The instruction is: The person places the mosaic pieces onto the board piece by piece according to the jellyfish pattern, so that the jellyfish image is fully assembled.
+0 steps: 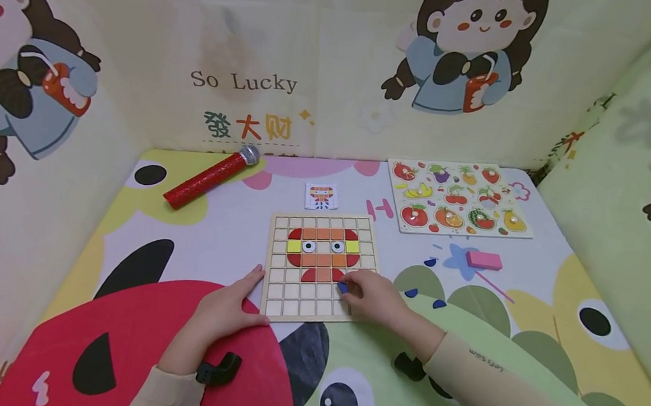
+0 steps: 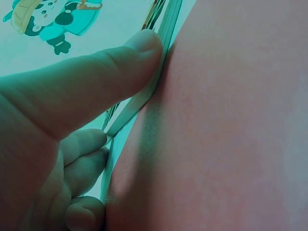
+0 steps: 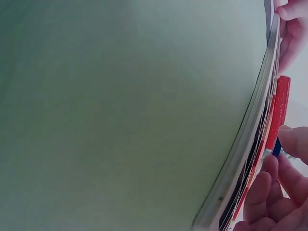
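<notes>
A wooden grid board (image 1: 266,287) lies flat, its upper cells filled with red, orange and yellow tiles and two eye tiles. My left hand (image 1: 225,310) rests against the board's lower left corner, thumb along the near edge and fingers at the left side. In the left wrist view, the thumb (image 2: 110,79) touches the frame. Between thumb and fingertips, my right hand (image 1: 372,296) pinches a small blue tile (image 1: 343,287) over the board's lower right cells, just below a red tile. The right wrist view also shows this blue tile (image 3: 276,147), mostly covered by fingers.
Three loose blue tiles (image 1: 411,292) lie right of the board, near a pink block (image 1: 484,261). Behind the board is a small picture card (image 1: 321,196). A red microphone (image 1: 212,178) lies back left, a fruit puzzle board (image 1: 393,199) back right. Printed cloth walls surround the table.
</notes>
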### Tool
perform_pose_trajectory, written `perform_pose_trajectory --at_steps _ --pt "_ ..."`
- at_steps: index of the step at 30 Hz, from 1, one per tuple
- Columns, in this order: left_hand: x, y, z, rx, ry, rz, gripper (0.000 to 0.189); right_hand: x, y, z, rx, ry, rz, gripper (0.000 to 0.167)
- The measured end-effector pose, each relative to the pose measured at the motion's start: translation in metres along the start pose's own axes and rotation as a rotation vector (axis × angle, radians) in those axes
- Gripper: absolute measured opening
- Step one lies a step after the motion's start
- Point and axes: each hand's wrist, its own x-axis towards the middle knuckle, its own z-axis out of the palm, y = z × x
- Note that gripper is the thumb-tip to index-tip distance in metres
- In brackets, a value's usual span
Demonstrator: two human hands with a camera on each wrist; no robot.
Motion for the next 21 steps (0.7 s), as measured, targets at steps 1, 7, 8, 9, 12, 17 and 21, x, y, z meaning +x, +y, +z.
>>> perform_pose_trajectory --at_steps 1,7,8,9,12,17,21 --pt "0.0002 -0.0002 0.0002 0.000 0.000 -0.001 0.109 0.0000 -0.0003 0.0004 -0.001 -0.002 0.001 0.026" --pt "0.0005 -0.0011 0.0010 0.001 0.001 -0.005 0.109 0.0008 0.0002 0.0022 0.021 -0.031 0.007 0.027" --pt "0.0004 -0.0012 0.0011 0.000 0.001 -0.005 0.109 0.0009 0.0004 0.0024 0.024 -0.036 0.009 0.028" --pt "0.0004 -0.0012 0.0012 0.000 0.000 -0.006 0.110 0.0010 0.0007 0.0025 0.027 -0.039 0.010 0.028" --pt "0.0005 -0.0010 0.0013 0.000 0.001 -0.008 0.110 0.0012 0.0015 0.0024 0.025 -0.043 0.004 0.027" --pt "0.0009 -0.0013 0.0016 0.006 0.006 -0.003 0.110 0.0020 0.0018 0.0015 -0.011 -0.047 -0.038 0.023" --pt "0.0011 -0.0012 0.0017 0.008 0.006 0.002 0.109 0.0031 0.0024 0.0018 -0.045 -0.053 -0.049 0.023"
